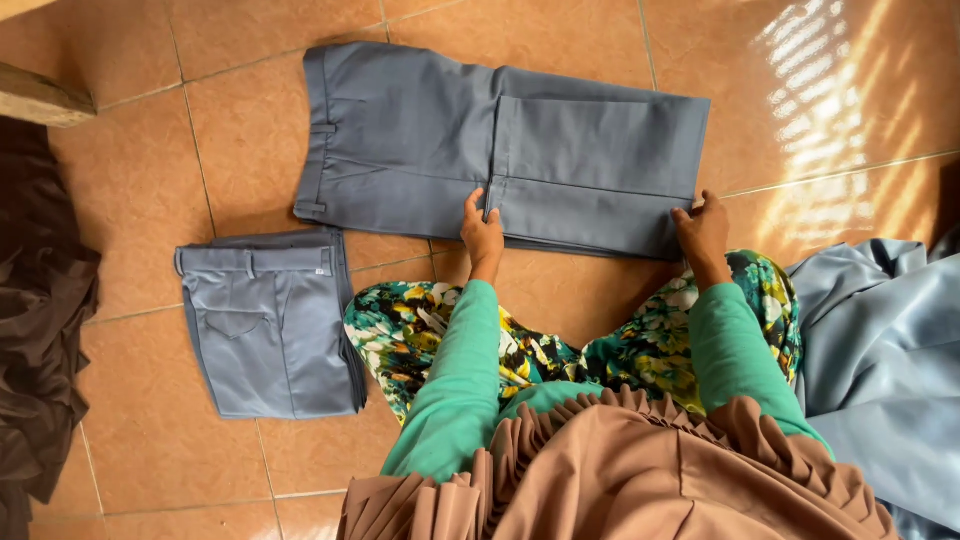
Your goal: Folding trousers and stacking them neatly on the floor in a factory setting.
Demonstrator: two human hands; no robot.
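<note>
Soft daylight, sharp focus, sun-dappled floor [850, 100] upper right.

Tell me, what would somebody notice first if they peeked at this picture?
Probably the grey cloth trousers spread on the orange tiled floor, their legs folded back, with the left hand and right hand pressing the near edge. Next, a neatly folded stack of matching grey trousers lies to the left, and a pale blue heap of cloth sits at the right.

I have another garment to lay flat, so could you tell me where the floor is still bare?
Bare tile lies right of the half-folded grey trousers, and more lies left of them, above the folded grey stack. It is crowded near the left hand and right hand, and between the pale blue cloth and the brown cloth.
</note>
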